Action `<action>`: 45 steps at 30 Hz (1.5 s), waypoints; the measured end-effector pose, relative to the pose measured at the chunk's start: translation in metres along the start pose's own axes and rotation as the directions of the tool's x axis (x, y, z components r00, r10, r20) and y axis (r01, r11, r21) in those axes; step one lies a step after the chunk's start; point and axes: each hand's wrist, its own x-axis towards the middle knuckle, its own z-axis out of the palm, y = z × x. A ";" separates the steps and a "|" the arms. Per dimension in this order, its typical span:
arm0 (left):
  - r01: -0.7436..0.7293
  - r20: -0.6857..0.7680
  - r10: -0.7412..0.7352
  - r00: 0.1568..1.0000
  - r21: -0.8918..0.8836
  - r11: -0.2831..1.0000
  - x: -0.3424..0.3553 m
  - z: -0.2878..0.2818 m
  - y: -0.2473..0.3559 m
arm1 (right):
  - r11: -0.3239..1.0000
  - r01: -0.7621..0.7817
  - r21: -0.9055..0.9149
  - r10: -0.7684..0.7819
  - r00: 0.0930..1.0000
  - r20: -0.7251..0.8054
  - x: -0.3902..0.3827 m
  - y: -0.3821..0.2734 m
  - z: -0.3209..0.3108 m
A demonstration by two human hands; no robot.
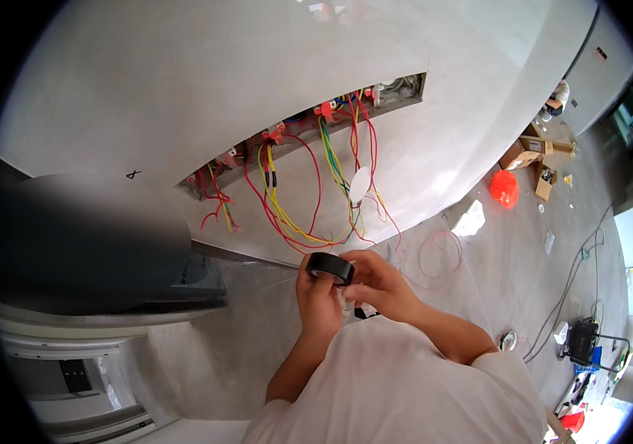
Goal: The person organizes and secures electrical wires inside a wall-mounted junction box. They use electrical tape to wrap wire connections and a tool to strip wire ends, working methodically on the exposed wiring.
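A roll of black electrical tape [330, 268] is gripped by my left hand [318, 303], its fingers wrapped at the roll's left side and lower edge. Close against the roll's right side, my right hand [379, 285] has its fingers curled in; whatever lies between them is hidden. Just beyond both hands hang red, yellow and green wires [287, 214], coming out of a long recess [398, 96] in the pale wall. Dark wrapping [270, 177] covers parts of the yellow wires. A white round disc [360, 185] hangs among the wires on the right.
A large dark blurred object [79, 244] fills the left side. Across the floor at right lie cardboard boxes [521, 154], a red plastic bag [504, 189], loose red wire [439, 255] and long cables [572, 259]. A person [558, 98] is at the far right.
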 end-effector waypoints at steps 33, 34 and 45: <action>0.216 0.198 -0.185 0.963 -0.150 0.965 -0.002 0.008 0.022 | 0.474 0.530 -0.703 -0.399 0.841 0.365 0.010 -0.031 -0.003; 0.191 0.201 -0.167 0.965 -0.109 0.976 -0.004 0.008 0.021 | 0.480 0.547 -0.686 -0.406 0.831 0.380 0.011 -0.028 -0.001; 0.402 0.382 -0.293 0.876 -0.246 0.882 -0.003 -0.024 0.007 | 0.901 0.391 -0.186 -0.352 0.912 0.211 0.008 -0.009 -0.003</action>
